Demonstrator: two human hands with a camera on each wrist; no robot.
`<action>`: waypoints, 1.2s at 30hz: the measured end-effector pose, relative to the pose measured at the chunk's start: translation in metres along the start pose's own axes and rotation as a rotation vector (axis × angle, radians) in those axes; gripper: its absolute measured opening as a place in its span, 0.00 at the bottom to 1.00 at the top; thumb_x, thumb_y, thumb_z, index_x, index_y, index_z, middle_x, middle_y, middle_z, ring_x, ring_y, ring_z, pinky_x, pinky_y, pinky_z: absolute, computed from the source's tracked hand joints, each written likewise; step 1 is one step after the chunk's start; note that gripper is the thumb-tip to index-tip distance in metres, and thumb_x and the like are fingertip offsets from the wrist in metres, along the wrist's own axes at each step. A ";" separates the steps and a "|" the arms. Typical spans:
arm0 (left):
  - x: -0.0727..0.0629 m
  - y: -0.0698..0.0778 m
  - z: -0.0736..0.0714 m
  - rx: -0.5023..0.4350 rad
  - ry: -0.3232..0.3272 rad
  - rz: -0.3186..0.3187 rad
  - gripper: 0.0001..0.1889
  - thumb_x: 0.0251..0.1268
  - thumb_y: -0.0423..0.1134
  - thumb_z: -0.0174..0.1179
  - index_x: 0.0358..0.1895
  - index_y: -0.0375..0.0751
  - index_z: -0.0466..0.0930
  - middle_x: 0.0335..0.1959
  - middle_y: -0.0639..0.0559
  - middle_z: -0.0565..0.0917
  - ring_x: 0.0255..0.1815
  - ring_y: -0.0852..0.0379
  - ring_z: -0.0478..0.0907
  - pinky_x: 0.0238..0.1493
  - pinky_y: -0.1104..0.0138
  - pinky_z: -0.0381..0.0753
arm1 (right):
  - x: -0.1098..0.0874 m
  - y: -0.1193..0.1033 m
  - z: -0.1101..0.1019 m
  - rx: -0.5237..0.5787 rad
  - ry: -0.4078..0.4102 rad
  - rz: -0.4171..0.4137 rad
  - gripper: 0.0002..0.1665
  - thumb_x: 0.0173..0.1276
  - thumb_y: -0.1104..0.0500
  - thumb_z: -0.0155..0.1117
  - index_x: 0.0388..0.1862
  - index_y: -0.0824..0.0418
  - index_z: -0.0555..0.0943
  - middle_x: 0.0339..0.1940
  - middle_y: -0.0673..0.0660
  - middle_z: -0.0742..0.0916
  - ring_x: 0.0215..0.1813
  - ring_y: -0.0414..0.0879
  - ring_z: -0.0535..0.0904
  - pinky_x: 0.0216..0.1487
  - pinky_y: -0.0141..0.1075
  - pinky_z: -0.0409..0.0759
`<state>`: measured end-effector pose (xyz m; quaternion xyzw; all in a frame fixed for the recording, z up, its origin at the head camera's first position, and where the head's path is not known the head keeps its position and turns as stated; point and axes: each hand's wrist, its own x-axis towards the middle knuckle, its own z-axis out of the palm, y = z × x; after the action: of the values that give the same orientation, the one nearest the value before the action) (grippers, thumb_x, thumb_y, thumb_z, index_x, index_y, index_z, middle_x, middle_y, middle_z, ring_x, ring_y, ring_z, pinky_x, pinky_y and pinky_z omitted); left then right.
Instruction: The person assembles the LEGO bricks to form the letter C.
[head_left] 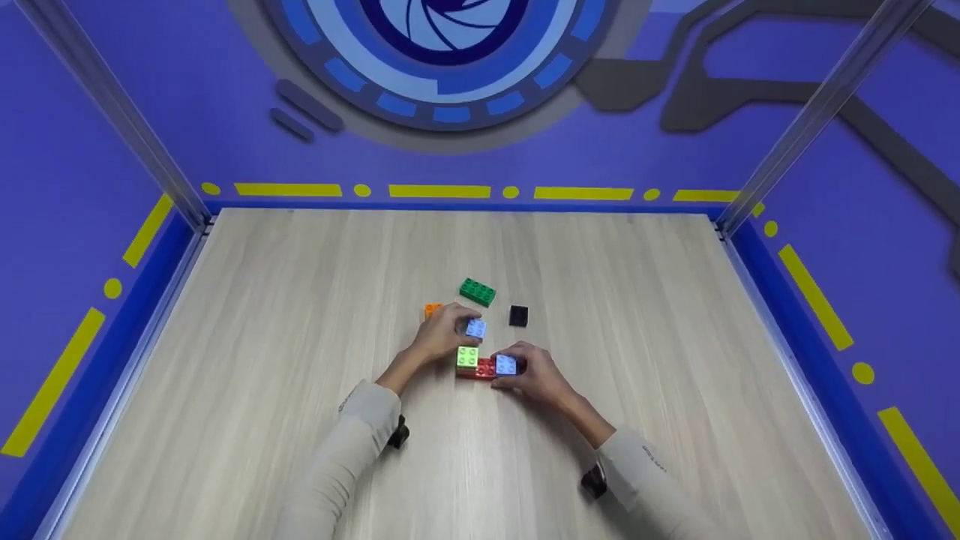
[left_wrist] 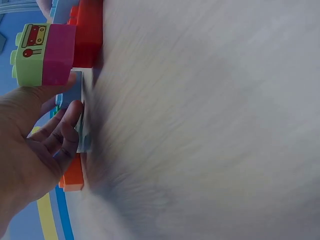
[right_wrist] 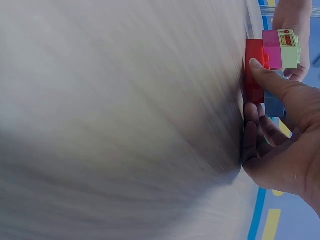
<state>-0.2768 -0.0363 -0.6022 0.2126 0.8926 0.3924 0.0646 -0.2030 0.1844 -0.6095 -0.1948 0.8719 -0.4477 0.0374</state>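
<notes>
We are pinching a blue block (head_left: 475, 328) between the thumb and fingers of our left hand (head_left: 441, 332), though we cannot tell whether it is touching the table (head_left: 285, 337). Our right hand (head_left: 538, 375) is gripping the red block (head_left: 486, 367), thumb on its near side; a second blue block (head_left: 506, 365) is sitting on its right end, a lime block (head_left: 467, 352) over a pink block (right_wrist: 271, 49) on its left. For a firm fit, we should be bracing the red block flat, aligning studs and pressing straight down, not sideways. On the pale wood-grain surface, orange (head_left: 433, 309), green (head_left: 478, 292) and black blocks (head_left: 518, 316) are lying beyond; purple walls (head_left: 187, 135) with yellow dashes are enclosing everything.
</notes>
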 end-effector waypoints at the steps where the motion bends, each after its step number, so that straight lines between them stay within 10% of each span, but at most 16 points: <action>1: 0.000 0.000 0.001 0.001 0.001 0.000 0.24 0.56 0.35 0.76 0.58 0.37 0.85 0.53 0.41 0.86 0.57 0.44 0.81 0.61 0.50 0.78 | 0.000 0.000 0.000 0.001 -0.001 0.002 0.22 0.54 0.64 0.82 0.49 0.67 0.87 0.42 0.59 0.87 0.43 0.41 0.79 0.45 0.31 0.77; 19: -0.013 0.004 -0.020 -0.085 0.007 -0.091 0.19 0.65 0.39 0.71 0.58 0.40 0.84 0.51 0.46 0.86 0.46 0.54 0.82 0.49 0.60 0.81 | -0.001 -0.004 -0.003 0.037 -0.048 0.102 0.23 0.57 0.61 0.81 0.52 0.62 0.87 0.47 0.58 0.87 0.49 0.46 0.80 0.52 0.33 0.77; 24: -0.018 0.012 -0.035 -0.149 -0.004 -0.067 0.19 0.68 0.39 0.68 0.60 0.41 0.83 0.50 0.46 0.87 0.33 0.59 0.78 0.32 0.70 0.75 | 0.001 -0.004 -0.004 0.048 -0.053 0.116 0.23 0.58 0.60 0.80 0.53 0.61 0.87 0.48 0.57 0.87 0.51 0.47 0.80 0.55 0.36 0.78; 36: -0.047 0.026 -0.042 -0.134 -0.028 -0.010 0.20 0.64 0.41 0.71 0.58 0.42 0.84 0.50 0.47 0.87 0.35 0.60 0.78 0.36 0.71 0.76 | 0.000 -0.003 -0.003 0.008 -0.053 0.074 0.23 0.57 0.60 0.81 0.52 0.62 0.87 0.46 0.57 0.87 0.48 0.44 0.79 0.51 0.32 0.76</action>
<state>-0.2383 -0.0695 -0.5568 0.2088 0.8642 0.4481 0.0932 -0.2027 0.1847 -0.6054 -0.1741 0.8754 -0.4442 0.0775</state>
